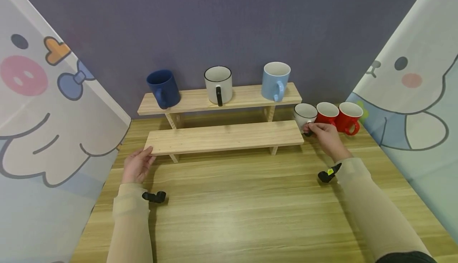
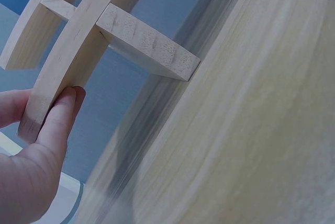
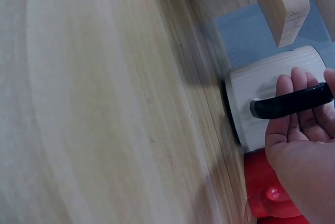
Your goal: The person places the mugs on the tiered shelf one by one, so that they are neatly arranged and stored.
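My left hand (image 1: 137, 165) pinches the left end of the lower board of a two-step wooden shelf (image 1: 225, 137). In the left wrist view, the thumb and fingers grip the board's end (image 2: 44, 96) from both faces. On the right, my right hand (image 1: 326, 137) holds the black handle (image 3: 293, 102) of a white mug (image 1: 305, 112) with a dark rim, its fingers behind the handle. That mug stands upright on the table just right of the shelf, beside a red mug (image 1: 325, 115).
Dark blue (image 1: 163, 90), white (image 1: 223, 88) and light blue (image 1: 273, 80) mugs stand apart on the upper board (image 1: 193, 99). A second red mug (image 1: 350, 115) stands at the far right of the table (image 1: 229, 207). A grey wall and cartoon-printed panels surround it.
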